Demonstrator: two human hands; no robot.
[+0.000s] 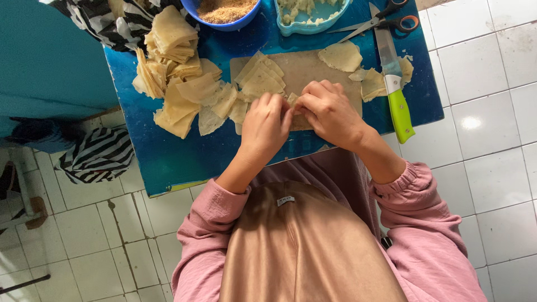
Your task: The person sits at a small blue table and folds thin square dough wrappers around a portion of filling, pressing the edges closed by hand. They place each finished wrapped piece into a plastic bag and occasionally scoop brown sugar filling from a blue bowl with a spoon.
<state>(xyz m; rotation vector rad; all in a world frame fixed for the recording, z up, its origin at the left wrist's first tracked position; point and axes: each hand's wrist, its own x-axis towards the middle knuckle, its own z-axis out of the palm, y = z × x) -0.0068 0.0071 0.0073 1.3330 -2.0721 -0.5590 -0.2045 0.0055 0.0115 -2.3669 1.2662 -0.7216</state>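
Both hands pinching one small pastry wrapper over the cutting board.

The left hand [264, 124] and right hand [329, 112] meet fingertip to fingertip, closed on a pale pastry wrapper [292, 100] just above the tan cutting board [305, 70] on the blue table [184, 154]. Cut wrapper stacks [179, 84] lie beside the left hand; a green-handled knife [395, 84] and scissors [380, 22] sit beyond the right.
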